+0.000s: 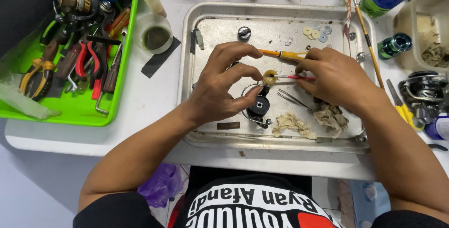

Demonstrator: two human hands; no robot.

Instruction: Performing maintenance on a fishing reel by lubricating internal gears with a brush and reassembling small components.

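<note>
Yellow gear (270, 75) pinched at fingertips of left hand (223, 84), held just above metal tray (187, 60), over black reel part (258, 105). Thumb and forefinger narrow, closed on gear rim. Right hand (333, 77) nearer from the other side, fingers tight around thin red-handled brush (293, 76). Brush long axis approx. horizontal, tip pointing left, touching gear face. Orange screwdriver (285, 54) flat on tray just behind, parallel. Rag bits (311, 120) below right hand.

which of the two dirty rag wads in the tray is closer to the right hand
The right-hand rag wad, lying just under the right hand; the other rag wad lies further left, near the tweezers.
</note>
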